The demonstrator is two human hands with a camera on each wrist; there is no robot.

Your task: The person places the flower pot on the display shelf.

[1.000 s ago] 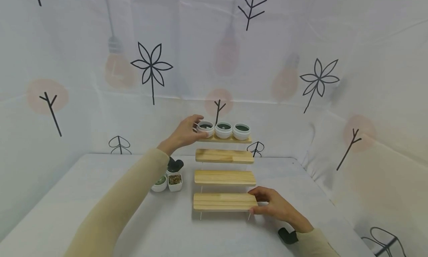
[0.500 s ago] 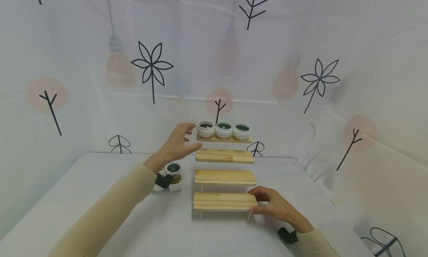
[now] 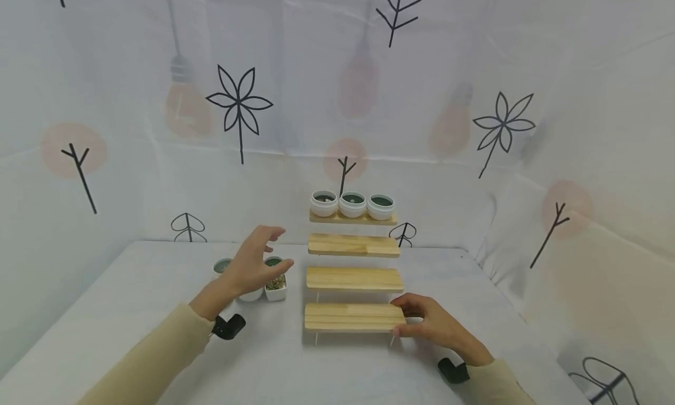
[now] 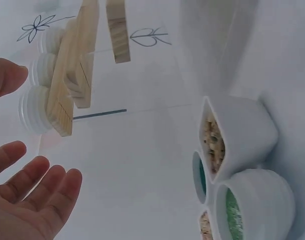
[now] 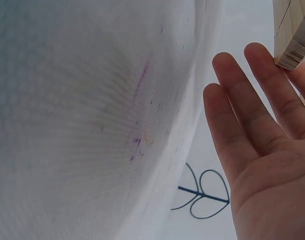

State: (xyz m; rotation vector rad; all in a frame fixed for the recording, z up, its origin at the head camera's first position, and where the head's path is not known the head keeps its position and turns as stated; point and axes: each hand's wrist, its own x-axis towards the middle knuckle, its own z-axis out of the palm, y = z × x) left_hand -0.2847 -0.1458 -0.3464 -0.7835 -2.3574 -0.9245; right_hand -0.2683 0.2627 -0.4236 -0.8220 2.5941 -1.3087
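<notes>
A stepped plant stand with pale wooden shelves [image 3: 354, 318] stands mid-table in the head view. Three round white pots [image 3: 352, 204] with dark green insides line its top shelf. My right hand [image 3: 435, 327] holds the right end of the lowest shelf, thumb at the front edge and index finger at the back; its other fingers extend past the board in the right wrist view. To the left of the stand, my left hand [image 3: 253, 264] is in the air with fingers spread and nothing held. Below it sit a square white pot [image 4: 247, 135] with gravelly filling and a round pot [image 4: 265, 205] with green filling.
Another pot [image 3: 221, 265] is partly covered by the left hand. Dark wrist cameras hang below both forearms. A white cloth [image 3: 422, 129] printed with plants and bulbs hangs behind the table [image 3: 295, 375] and along its sides.
My left hand has let go of the leftmost pot on the top shelf and moved down and left, over the pots on the table. The right hand stays on the lowest shelf.
</notes>
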